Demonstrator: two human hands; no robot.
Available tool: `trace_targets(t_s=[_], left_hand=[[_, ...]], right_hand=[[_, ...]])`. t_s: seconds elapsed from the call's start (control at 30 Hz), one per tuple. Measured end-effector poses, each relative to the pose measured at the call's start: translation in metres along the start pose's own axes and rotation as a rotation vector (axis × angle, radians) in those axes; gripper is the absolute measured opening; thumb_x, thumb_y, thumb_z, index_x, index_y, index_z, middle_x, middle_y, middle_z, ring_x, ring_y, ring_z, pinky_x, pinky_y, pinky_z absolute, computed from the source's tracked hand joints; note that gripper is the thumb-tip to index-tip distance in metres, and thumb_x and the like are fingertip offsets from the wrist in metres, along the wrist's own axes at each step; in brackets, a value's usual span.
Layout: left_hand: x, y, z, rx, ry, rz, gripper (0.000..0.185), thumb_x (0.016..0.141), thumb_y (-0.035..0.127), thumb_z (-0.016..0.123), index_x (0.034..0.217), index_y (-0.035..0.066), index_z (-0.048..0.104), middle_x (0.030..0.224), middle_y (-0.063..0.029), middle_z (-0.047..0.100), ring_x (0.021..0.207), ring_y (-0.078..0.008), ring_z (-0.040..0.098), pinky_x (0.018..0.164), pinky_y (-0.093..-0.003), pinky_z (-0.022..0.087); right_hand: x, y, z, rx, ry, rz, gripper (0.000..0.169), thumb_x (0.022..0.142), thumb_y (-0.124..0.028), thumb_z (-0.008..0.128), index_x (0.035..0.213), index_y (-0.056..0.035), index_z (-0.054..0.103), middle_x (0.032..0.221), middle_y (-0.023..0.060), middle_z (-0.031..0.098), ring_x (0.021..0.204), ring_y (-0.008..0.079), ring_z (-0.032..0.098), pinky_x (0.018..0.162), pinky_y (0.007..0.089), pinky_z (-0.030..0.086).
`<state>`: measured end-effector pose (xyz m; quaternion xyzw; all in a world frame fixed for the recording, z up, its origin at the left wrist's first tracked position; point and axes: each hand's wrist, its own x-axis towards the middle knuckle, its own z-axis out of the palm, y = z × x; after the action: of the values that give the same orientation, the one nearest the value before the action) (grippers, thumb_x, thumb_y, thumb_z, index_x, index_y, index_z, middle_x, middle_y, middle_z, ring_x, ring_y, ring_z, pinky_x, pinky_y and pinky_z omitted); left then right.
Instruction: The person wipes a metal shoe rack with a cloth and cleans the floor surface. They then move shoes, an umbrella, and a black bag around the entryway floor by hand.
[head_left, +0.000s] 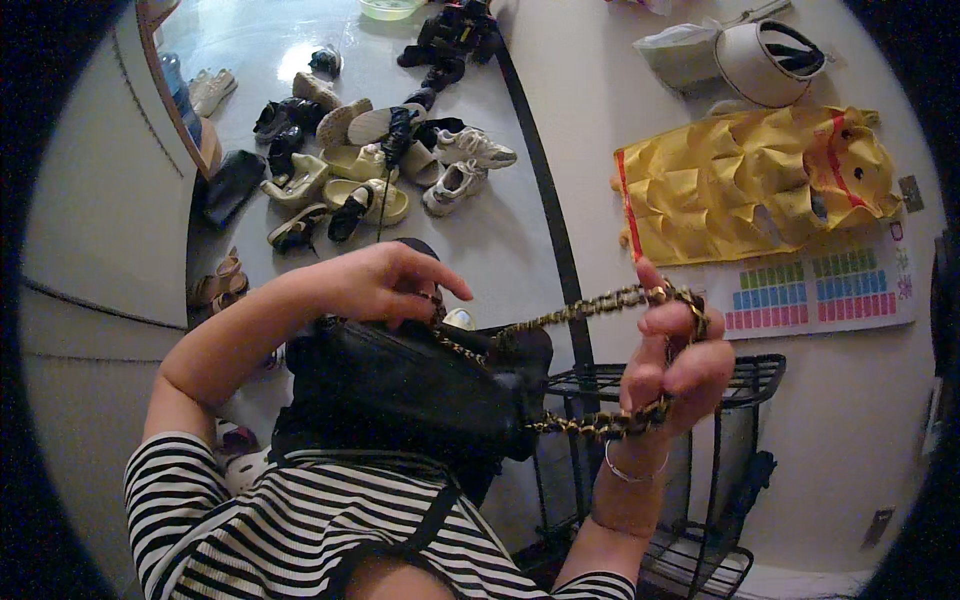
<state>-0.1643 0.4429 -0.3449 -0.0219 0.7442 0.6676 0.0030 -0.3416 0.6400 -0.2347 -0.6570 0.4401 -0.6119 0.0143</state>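
Note:
A black handbag (420, 382) lies tilted in front of my striped top, with a strap of metal chain woven with black (592, 306). My right hand (679, 360), a thin bracelet on its wrist, is raised to the right of the bag. The strap loops over its curled fingers, and two lengths run back to the bag. At the bag's upper left side, my left hand (386, 285) has bent fingers around another part of the chain, with its index finger extended. The undersides of the left fingers are hidden.
Several shoes and slippers (367, 165) lie piled on the glossy floor ahead. A black wire rack (667, 382) stands at the right. On the right wall hang a yellow pocket organizer (735, 187), a colored chart (814, 292) and a white visor hat (765, 64). A pale cabinet (97, 247) is at the left.

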Motion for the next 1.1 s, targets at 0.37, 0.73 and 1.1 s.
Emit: trace_targets(t_s=[0.37,0.73,1.1], left_hand=[[0.039,0.007,0.010,-0.066,-0.014,0.056,0.057,0.085,0.019,0.062,0.135,0.016,0.035,0.063,-0.0010,0.054,0.057,-0.0085,0.050,0.052,-0.0241,0.041],[0.036,0.001,-0.025,0.192,0.281,-0.044,0.025,0.085,0.024,0.064,0.096,0.003,0.056,0.065,-0.0051,0.057,0.056,-0.0108,0.057,0.048,-0.0262,0.044],[0.044,0.004,-0.029,0.617,0.548,0.086,0.023,0.079,0.029,0.062,0.090,0.008,0.061,0.065,-0.0127,0.059,0.061,-0.0271,0.059,0.056,-0.0352,0.046]], right_hand=[[0.023,0.011,0.035,0.515,-0.248,0.195,0.029,0.063,-0.007,0.077,0.067,-0.0108,0.049,0.085,0.0129,0.062,0.080,0.0233,0.058,0.093,0.0482,0.040],[0.020,0.047,0.003,0.442,0.021,0.415,0.020,0.076,0.001,0.066,0.076,-0.0062,0.048,0.088,0.0116,0.058,0.082,0.0196,0.058,0.083,0.0408,0.051],[-0.006,0.093,-0.028,0.158,-0.033,0.715,0.012,0.080,0.000,0.062,0.082,-0.0056,0.052,0.095,0.0102,0.061,0.079,0.0111,0.057,0.067,0.0239,0.050]])
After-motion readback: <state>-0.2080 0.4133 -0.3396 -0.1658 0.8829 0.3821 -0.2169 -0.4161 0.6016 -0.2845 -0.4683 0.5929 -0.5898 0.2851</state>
